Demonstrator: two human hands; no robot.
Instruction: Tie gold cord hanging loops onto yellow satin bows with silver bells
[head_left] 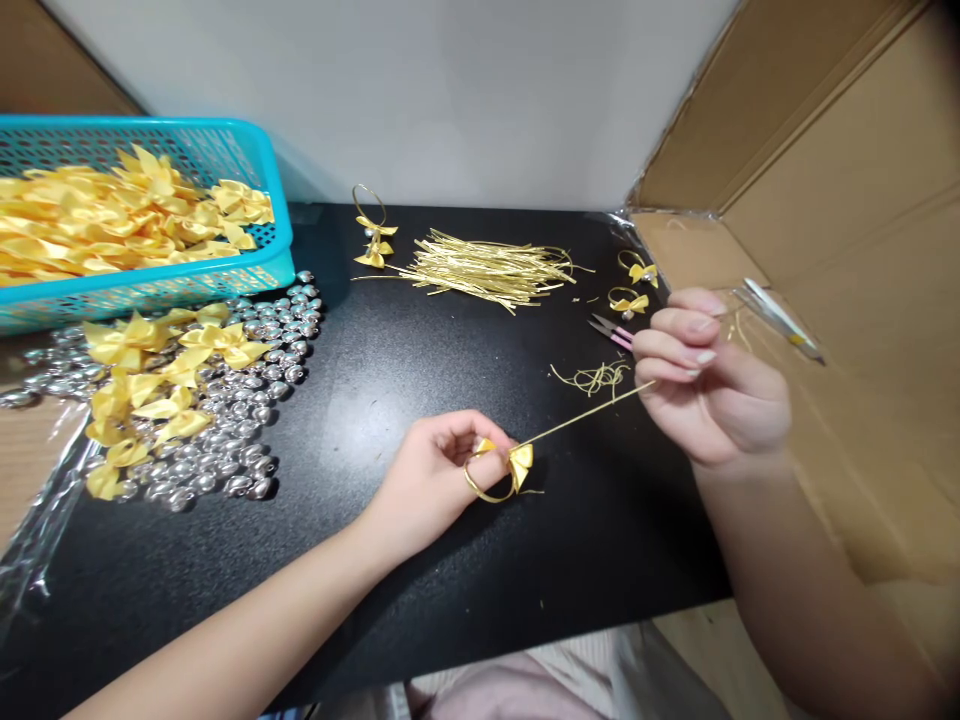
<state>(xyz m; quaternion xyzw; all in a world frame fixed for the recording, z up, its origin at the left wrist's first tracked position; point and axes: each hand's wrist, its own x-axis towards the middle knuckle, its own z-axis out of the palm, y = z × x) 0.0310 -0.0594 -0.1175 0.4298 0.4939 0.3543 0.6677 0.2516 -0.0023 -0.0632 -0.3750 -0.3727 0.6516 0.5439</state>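
> So where's the yellow bow (520, 462) right now?

Near-middle of the black table (450, 590), down low. I can't tell if it actually touches the top. The left hand (439, 465) has its fingertips pinched together on it, right where the gold cord (592, 405) curls into a small loop under the bow.

> And the other hand?

The right hand (705, 385) is off to the right and a bit farther away, raised, with thumb and fingers closed on the cord's free end. The cord runs straight between the two hands.

> What else is lying around?

Pink snips (611, 331) and some cord scraps (596, 377) are just left of the right hand. A bundle of cut cords (487, 268) lies at the far side, with a few looped bows (375, 235) near it. Far left there's a teal basket (270, 270) full of satin bows (90, 225). A pile of silver beads (247, 440) sits in front of it, with loose bows (150, 380) on top. There's a cardboard box (847, 300) on the right.
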